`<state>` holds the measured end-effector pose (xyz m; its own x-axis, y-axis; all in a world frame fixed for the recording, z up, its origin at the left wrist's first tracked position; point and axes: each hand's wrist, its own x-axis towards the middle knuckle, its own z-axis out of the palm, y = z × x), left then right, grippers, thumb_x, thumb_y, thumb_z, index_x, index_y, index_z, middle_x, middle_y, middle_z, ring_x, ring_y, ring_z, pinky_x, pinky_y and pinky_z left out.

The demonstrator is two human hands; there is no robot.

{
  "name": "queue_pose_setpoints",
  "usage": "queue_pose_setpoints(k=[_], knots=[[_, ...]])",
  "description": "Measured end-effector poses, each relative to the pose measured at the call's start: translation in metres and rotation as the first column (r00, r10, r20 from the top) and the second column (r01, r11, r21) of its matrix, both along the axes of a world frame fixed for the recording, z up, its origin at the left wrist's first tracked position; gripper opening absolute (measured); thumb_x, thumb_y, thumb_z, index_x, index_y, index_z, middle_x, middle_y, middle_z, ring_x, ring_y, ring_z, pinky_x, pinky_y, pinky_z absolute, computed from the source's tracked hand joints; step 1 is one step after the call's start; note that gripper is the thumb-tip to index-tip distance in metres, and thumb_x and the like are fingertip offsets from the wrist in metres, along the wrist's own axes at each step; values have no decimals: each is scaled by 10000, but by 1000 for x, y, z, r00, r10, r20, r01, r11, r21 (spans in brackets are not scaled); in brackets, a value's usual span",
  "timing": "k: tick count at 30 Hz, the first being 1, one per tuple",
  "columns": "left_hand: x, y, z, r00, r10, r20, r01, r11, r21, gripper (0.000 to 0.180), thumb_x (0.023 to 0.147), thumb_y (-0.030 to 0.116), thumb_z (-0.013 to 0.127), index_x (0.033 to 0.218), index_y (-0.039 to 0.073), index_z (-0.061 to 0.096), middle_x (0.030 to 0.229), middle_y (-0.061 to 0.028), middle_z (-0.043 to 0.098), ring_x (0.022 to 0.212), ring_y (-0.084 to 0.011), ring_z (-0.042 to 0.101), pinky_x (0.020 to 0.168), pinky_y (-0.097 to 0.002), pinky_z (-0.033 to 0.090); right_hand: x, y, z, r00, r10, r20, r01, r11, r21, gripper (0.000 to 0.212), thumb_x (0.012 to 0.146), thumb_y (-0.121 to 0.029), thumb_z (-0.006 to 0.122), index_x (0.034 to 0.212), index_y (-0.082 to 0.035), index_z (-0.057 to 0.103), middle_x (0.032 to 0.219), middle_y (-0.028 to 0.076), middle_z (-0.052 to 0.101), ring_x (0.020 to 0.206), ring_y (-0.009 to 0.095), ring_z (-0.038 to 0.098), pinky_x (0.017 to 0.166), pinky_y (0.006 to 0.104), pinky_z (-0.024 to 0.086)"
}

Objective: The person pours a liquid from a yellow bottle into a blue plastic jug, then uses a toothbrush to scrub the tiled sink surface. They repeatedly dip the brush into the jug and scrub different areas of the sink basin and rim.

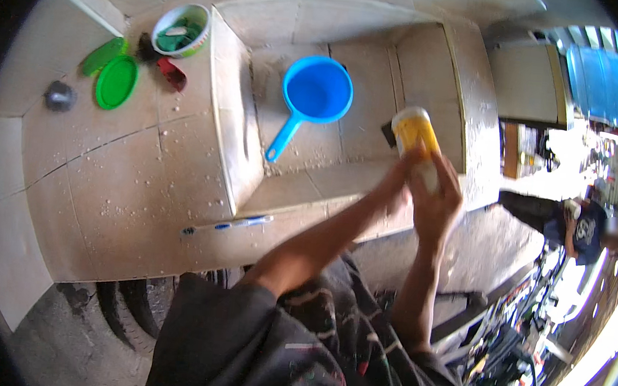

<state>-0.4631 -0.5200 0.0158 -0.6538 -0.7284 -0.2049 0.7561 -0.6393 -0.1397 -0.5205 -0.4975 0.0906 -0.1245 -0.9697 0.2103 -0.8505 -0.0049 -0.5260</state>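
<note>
- Beige tiled counter (105, 175), speckled with water drops; a sunken tiled basin (379, 59) set into it
- Grey concrete floor (62, 326) below, a dark tyre (130, 310) against the counter's base
- Blue corrugated panel (605, 79) at upper right; bright daylight floods the right edge

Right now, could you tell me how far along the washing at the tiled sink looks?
Done: the counter is splashed wet, and a toothbrush lies set down on its edge. In hand: both hands, left hand and right hand, grip a yellow jar over the basin. Left: the blue scoop lies in the basin, and green lids rest off the tub.
</note>
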Motion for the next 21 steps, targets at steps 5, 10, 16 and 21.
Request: queue_pose_setpoints(k=[5,10,16,21], knots=[[-39,-23,-21,980,-61,-190,76,994,74,390,865,455,519,1023,98,531,886,-60,618,806,-205,623,741,-374,525,-31,7,-11,972,-189,138,183,982,54,440,699,-30,666,1131,-20,581,1110,159,587,1002,246,581,854,330,473],[-82,-39,-23,995,-42,-88,48,997,67,350,870,394,543,1012,74,530,879,-76,621,768,-209,634,676,-346,542,-60,-7,-15,926,-343,158,331,939,95,446,694,-14,673,1132,-37,590,1137,166,569,1010,261,578,831,333,491],[-74,-54,6,965,-259,-32,257,965,-47,416,839,454,568,1074,113,535,977,-50,606,928,-203,577,811,-371,454,-59,-16,23,940,-296,169,301,954,-5,427,701,-1,656,1121,7,582,1112,166,581,992,245,584,813,330,496],[-101,-56,9,1000,-6,17,8,991,-132,417,810,368,646,1075,62,546,968,-41,588,868,-161,568,718,-333,451,-51,-28,35,951,-299,-77,291,951,-101,408,732,-39,639,1136,-40,584,1097,184,584,970,283,593,844,374,479]])
